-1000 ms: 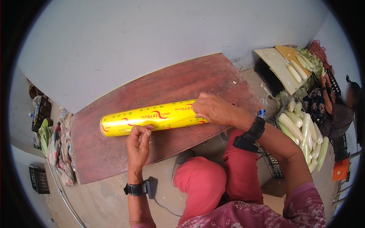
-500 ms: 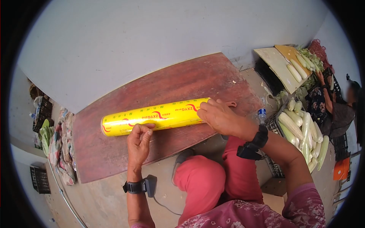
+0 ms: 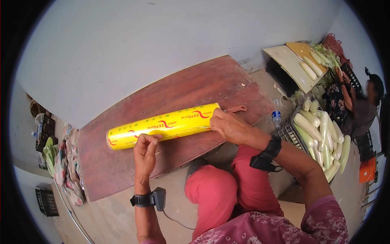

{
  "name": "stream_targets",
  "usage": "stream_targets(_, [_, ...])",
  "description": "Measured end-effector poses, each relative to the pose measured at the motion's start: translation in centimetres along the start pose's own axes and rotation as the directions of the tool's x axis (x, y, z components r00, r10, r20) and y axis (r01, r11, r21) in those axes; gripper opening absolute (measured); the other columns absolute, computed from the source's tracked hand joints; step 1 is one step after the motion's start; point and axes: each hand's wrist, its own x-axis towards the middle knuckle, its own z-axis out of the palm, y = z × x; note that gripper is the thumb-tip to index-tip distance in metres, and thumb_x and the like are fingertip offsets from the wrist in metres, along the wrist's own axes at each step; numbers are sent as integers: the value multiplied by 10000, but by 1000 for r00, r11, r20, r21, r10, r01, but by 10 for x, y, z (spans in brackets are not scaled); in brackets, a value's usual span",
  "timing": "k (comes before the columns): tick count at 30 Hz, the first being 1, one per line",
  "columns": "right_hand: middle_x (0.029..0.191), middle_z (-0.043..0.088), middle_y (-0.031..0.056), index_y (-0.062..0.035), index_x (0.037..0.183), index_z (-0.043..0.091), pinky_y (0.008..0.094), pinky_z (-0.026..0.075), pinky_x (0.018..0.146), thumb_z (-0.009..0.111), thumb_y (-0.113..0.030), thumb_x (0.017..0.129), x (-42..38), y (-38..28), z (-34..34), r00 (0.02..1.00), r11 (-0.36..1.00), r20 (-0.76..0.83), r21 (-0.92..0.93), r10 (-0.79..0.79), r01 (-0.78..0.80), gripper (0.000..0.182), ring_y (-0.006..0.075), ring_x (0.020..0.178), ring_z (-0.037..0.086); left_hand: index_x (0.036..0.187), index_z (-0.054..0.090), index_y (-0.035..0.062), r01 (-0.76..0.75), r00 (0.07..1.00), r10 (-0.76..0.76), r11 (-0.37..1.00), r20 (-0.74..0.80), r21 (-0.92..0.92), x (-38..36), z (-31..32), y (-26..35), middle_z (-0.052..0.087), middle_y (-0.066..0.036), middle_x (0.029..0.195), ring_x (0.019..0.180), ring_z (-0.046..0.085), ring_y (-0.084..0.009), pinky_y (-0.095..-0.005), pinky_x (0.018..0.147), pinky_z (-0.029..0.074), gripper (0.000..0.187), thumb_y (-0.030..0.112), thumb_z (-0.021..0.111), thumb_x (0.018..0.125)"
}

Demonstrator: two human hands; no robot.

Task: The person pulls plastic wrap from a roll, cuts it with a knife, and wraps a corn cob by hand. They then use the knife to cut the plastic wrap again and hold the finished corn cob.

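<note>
A long yellow roll of cling film [image 3: 162, 125], printed with red and green lettering, lies slantwise on the reddish wooden board [image 3: 109, 175]. My left hand [image 3: 145, 153] is at the roll's near side, thumb and forefinger pinched together on the edge of the film. At the roll's right end, my right hand [image 3: 229, 127] has its fingers closed on the film edge, partly covering that end. Between the two hands, a strip of film edge runs along the near side. A reddish-brown handle [image 3: 236, 109] sticks out behind my right hand; its other end is hidden.
Right of the board stand a plastic bottle [image 3: 276, 117] and a black crate [image 3: 285, 132] heaped with peeled corn cobs [image 3: 310, 125]. Beyond, a light board [image 3: 290, 65] bears more cobs, with another person [image 3: 357, 110] beside it. Patterned cloth [image 3: 71, 162] lies left.
The view has shifted slightly. My left fingers have closed into a tighter pinch at the film edge, and my right hand has drawn slightly nearer at the roll's end, uncovering more of the handle.
</note>
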Motion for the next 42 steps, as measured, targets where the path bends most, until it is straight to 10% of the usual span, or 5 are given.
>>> stream_targets(9, [881, 583, 196, -13, 889, 526, 498, 473, 686, 605, -68, 883, 15, 14, 10, 945, 959, -314, 225, -95, 171, 97, 435, 786, 590, 900, 518, 59, -11, 1000, 12, 999, -22, 35, 1, 2, 1, 695, -75, 982, 872, 574, -96, -240, 824, 438, 112, 99, 580, 984])
stream_targets(12, [823, 588, 160, -2, 869, 546, 429, 481, 717, 599, -49, 875, 19, 13, -2, 988, 933, -61, 342, 141, -112, 71, 348, 774, 611, 904, 515, 54, -1, 999, 3, 997, -36, 74, 0, 3, 7, 694, -75, 964, 885, 591, -105, -247, 832, 447, 114, 102, 573, 990])
stream_targets(27, [957, 598, 209, 0, 876, 549, 496, 480, 724, 618, -58, 861, 10, 19, 13, 960, 973, -257, 170, -110, 157, 91, 422, 818, 616, 903, 503, 57, -7, 1000, 9, 997, -26, 81, 13, 4, -3, 680, -71, 873, 868, 637, -125, -257, 849, 478, 112, 90, 563, 992])
stream_targets(30, [946, 584, 205, 3, 900, 556, 500, 485, 721, 629, -63, 854, 9, 13, 5, 992, 998, -123, -52, 39, -45, 108, 432, 832, 617, 902, 502, 56, 3, 999, 0, 996, -34, 92, 15, 6, 2, 671, -65, 867, 859, 627, -119, -254, 837, 475, 108, 80, 557, 992])
stream_targets(42, [855, 634, 242, -7, 909, 548, 540, 476, 714, 622, -118, 887, -13, -3, 17, 959, 949, 159, 180, 233, -260, 135, 482, 840, 608, 900, 504, 60, 52, 997, -46, 993, -59, 108, 13, 5, 1, 677, -65, 863, 864, 634, -117, -255, 855, 476, 107, 76, 550, 994])
